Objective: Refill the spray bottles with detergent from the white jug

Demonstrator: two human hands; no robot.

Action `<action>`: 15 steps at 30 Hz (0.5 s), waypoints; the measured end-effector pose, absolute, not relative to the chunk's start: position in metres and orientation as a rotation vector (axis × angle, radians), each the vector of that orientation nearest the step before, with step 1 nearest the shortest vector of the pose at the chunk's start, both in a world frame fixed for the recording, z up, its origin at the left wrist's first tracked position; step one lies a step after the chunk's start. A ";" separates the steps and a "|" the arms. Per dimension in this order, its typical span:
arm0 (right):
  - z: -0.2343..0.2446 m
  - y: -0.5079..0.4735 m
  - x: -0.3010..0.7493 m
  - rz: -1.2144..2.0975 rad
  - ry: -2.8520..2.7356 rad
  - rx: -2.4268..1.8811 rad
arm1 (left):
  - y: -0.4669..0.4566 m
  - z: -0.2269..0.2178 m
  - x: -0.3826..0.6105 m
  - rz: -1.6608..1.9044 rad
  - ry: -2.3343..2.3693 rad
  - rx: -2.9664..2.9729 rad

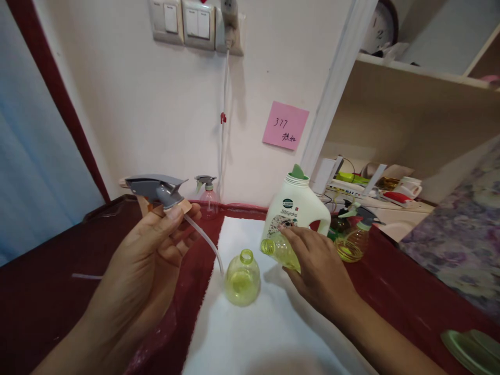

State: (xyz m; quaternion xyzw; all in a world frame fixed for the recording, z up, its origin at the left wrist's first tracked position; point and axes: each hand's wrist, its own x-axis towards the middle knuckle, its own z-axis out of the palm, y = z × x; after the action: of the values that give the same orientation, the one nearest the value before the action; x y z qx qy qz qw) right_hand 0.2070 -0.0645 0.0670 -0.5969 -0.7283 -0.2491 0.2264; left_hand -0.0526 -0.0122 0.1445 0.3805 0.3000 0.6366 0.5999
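Head view: L hand [133,265] at 8 o'clock, fingers clenched round grey spray head [156,190] w/ clear tube [205,242] trailing toward 4 o'clock. R hand [318,265] at 4 o'clock, fingers grasping yellow bottle [279,251], held tilted, neck to 9 o'clock, just in front of white jug [295,208]. Second yellow bottle [242,278] stands upright on white cloth [250,338], just beside tube tip. Risk: a swinging tube could tip it; slick plastic could slip from R hand, knock jug.

Free room on the cloth [269,333] runs toward 6 o'clock, while the yellow bottle [242,278] blocks 11 o'clock and the jug [295,208] 12 o'clock.
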 end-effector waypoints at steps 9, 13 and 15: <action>0.075 -0.054 0.196 -0.864 -2.064 -1.595 | -0.011 0.143 -0.053 1.495 0.662 0.897; 0.076 -0.052 0.192 -0.907 -2.083 -1.601 | -0.012 0.143 -0.054 1.497 0.655 0.890; 0.075 -0.052 0.191 -0.920 -2.091 -1.613 | -0.012 0.144 -0.055 1.497 0.656 0.888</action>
State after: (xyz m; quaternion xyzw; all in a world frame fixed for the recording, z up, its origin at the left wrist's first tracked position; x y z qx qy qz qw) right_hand 0.1915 -0.0518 0.0751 -0.5682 -0.7366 -0.3242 0.1714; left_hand -0.0548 -0.0119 0.1436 0.3828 0.2827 0.6451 0.5978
